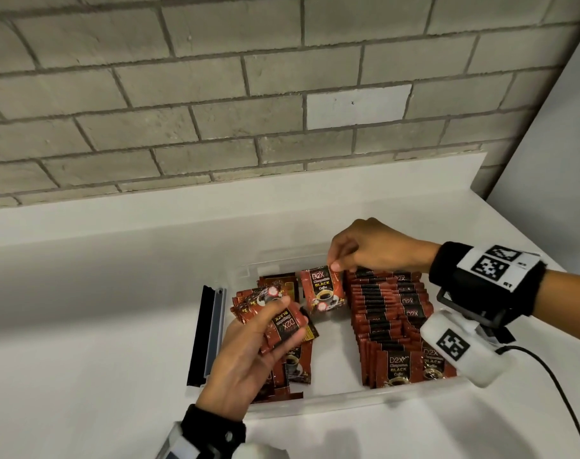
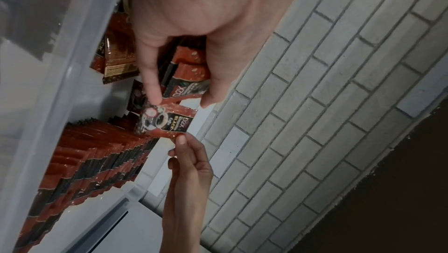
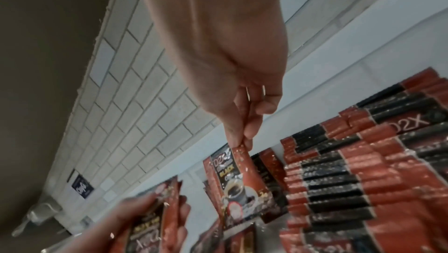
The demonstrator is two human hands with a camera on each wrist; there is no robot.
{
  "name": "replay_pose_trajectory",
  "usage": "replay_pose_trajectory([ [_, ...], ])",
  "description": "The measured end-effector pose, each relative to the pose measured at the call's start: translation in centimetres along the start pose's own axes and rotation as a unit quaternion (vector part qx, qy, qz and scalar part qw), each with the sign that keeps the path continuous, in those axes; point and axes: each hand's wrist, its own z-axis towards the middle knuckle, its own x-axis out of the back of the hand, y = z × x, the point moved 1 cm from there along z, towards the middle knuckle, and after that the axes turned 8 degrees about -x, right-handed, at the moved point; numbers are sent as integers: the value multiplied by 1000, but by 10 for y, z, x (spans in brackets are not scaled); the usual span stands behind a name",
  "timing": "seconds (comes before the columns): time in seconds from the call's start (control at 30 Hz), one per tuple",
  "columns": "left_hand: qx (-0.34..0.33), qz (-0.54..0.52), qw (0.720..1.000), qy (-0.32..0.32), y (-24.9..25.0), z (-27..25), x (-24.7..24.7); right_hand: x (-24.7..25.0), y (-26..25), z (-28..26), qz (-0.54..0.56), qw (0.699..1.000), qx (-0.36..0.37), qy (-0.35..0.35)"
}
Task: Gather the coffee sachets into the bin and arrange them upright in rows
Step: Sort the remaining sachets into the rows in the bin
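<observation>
Head view shows the right hand [image 1: 374, 246] pinching one sachet [image 1: 321, 293] by its top corner, so its long axis hangs downward over the bin [image 1: 315, 404]. The upright rows [image 1: 391, 326] stand just to that hand's right, near the grip. The left hand [image 1: 248, 352], on the far side from the rows, clasps a small stack of sachets [image 1: 282, 326].

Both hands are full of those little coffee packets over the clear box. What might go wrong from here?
Three things, possibly. The right hand pinches the single sachet only by its top corner, so it could slip or twist. The left hand holds a loose stack of sachets that may fan out and spill. The upright rows lean on each other, so a nudge could topple them inside the clear bin.
</observation>
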Motion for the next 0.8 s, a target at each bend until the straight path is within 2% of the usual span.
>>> replay_pose_trajectory([
  [0.23, 16, -60, 998, 6, 1, 2, 1, -18, 8, 7, -118, 993, 8, 30],
  [0.47, 14, -45, 999, 9, -2, 5, 5, -26, 4, 2, -262, 963, 46, 42],
  [0.6, 5, 8, 1000, 17, -3, 7, 7, -26, 4, 4, -258, 964, 48, 46],
  [0.8, -20, -4, 1000, 13, -2, 6, 3, -16, 6, -1, -182, 979, 62, 63],
])
